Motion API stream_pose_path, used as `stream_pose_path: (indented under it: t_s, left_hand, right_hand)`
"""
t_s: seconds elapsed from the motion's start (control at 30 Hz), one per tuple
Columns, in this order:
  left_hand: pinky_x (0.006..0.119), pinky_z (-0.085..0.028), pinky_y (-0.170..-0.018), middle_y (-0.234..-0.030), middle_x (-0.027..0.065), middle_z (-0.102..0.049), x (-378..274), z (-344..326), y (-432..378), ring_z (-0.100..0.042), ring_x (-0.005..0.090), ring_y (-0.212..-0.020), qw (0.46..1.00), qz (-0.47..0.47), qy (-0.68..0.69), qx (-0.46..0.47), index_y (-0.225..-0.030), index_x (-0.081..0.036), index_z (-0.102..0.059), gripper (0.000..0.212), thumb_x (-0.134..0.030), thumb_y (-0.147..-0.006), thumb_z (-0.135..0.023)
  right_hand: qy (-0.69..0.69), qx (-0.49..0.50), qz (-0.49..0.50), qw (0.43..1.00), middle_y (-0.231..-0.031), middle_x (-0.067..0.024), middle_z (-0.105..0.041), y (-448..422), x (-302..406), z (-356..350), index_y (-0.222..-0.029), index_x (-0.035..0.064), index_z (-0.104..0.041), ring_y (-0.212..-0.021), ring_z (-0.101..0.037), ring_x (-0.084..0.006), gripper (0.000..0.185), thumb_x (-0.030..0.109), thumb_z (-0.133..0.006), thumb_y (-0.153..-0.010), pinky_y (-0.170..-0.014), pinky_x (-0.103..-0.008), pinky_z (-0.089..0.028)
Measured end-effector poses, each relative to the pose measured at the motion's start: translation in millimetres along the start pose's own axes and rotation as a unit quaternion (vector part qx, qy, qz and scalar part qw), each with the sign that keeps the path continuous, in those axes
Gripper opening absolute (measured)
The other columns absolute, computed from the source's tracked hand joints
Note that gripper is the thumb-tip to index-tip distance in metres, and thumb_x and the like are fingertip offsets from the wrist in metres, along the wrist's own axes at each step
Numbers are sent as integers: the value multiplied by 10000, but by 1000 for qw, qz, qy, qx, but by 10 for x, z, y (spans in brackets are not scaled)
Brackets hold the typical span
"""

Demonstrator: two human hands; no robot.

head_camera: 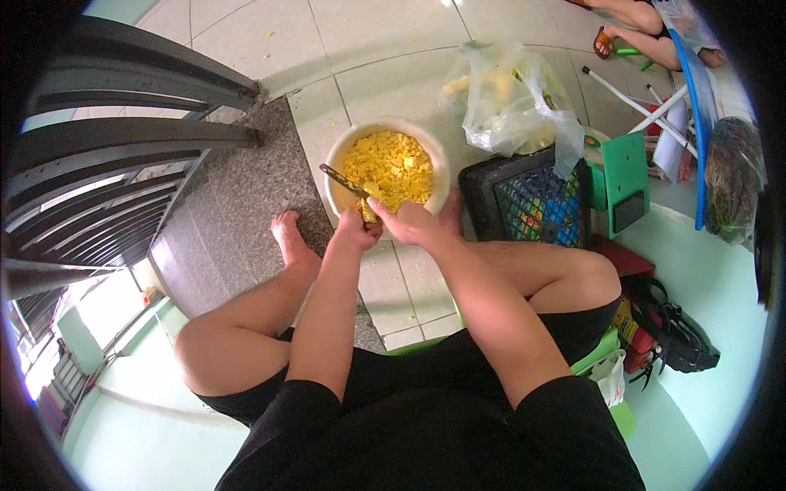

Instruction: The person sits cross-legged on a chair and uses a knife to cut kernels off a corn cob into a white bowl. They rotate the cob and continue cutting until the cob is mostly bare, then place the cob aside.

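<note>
A white plastic bowl [439,153] on the tiled floor between my feet holds many small yellow cut pieces [393,162], which look like corn kernels, some in clumps. Over the bowl's near edge, my left hand [357,231] grips a yellow piece that looks like a corn cob [368,212]. My right hand [412,222] is curled beside it, thumb stretched towards the cob. A dark, yellow-speckled knife [344,180] slants across the left rim. Its lower end meets the cob and my right thumb; whether my right fingers hold it is hidden.
To the right stand a black crate [485,202], a clear plastic bag [509,104] with yellow contents and a green scale-like device [623,178]. Metal railings [141,135] rise at left beside a granite step [245,166]. Another person's legs [638,37] show near a blue folding table [694,123].
</note>
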State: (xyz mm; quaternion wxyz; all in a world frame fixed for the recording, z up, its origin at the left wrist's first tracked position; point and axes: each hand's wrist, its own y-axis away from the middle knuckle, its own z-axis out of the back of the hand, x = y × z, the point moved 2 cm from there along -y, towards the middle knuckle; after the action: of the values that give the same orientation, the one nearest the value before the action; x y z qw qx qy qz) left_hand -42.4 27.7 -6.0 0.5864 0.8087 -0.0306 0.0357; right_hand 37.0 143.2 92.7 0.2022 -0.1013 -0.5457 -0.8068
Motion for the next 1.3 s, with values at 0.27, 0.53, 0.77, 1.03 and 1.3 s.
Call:
stream_pose_path:
  t_s: [0.27, 0.53, 0.77, 1.03, 1.3]
  left_hand:
    - [340, -585, -676, -1038, 88, -643, 60, -31, 140, -659, 234, -852, 996, -34, 74, -35, -1184, -110, -559, 349, -316, -1000, -346]
    - [420, -569, -797, -1164, 106, -617, 125, -60, 209, -639, 277, -991, 996, -89, -1, -10, -1287, -103, -515, 449, -383, -1020, -287]
    - [409, -545, -722, -1050, 125, -611, 114, -80, 346, -632, 261, -882, 954, -252, -157, -47, -1220, -30, -510, 439, -358, -1035, -284]
    - [376, -486, -548, -892, 141, -605, 29, -184, 331, -601, 232, -681, 899, -296, -273, -174, -1053, 25, -542, 426, -315, -1037, -285]
    - [337, -366, -380, -619, 99, -536, -85, -250, 431, -488, 196, -444, 883, -289, -325, -178, -814, 10, -535, 422, -306, -977, -308]
  right_hand:
    - [-37, -10, 36, 999, -946, -325, -661, 279, -24, -49, -1045, -56, -679, -986, -641, -460, 881, 757, -392, -863, -856, -490, -503]
    - [-57, -2, 75, 996, -925, -323, -661, 188, -216, -186, -1066, -16, -681, -978, -643, -448, 797, 701, -367, -913, -853, -482, -494]
    - [-117, 16, 77, 990, -945, -301, -669, 307, -29, -81, -1096, 47, -688, -985, -640, -447, 760, 707, -360, -909, -860, -489, -494]
    - [-50, 48, 51, 996, -955, -280, -676, 261, -131, -41, -1017, 17, -715, -996, -645, -421, 877, 762, -267, -894, -865, -485, -494]
    - [-49, 23, 31, 998, -826, -278, -674, 5, -42, -43, -877, -68, -713, -860, -679, -396, 989, 806, -250, -868, -758, -458, -515]
